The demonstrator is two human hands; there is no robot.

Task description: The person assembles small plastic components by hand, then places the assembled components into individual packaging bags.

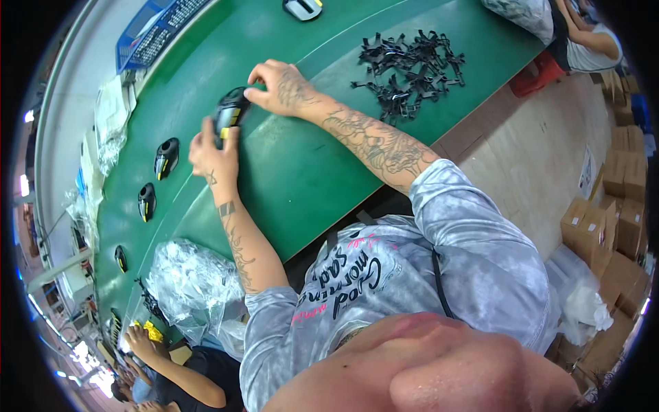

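Note:
A black curved plastic shell [230,112] with a grey panel and yellow marks is tilted over the green work table [309,178]. My left hand [214,154] grips its near end between thumb and fingers, slightly blurred. At its far end my right hand [280,88] is closed, with thumb and forefinger against the shell's edge. Similar shells lie to the left: one shell [166,158] beside my left hand, a second shell [147,202] nearer, and a third shell [121,259] farther along. Another, paler shell [303,8] is at the far edge of the view.
A heap of small black plastic clips [412,69] lies right of my right forearm. Clear plastic bags [195,281] sit left of my body. A blue basket [147,34] stands at the far left. Co-workers' arms [182,374] show lower left; cardboard boxes [590,230] are stacked at right.

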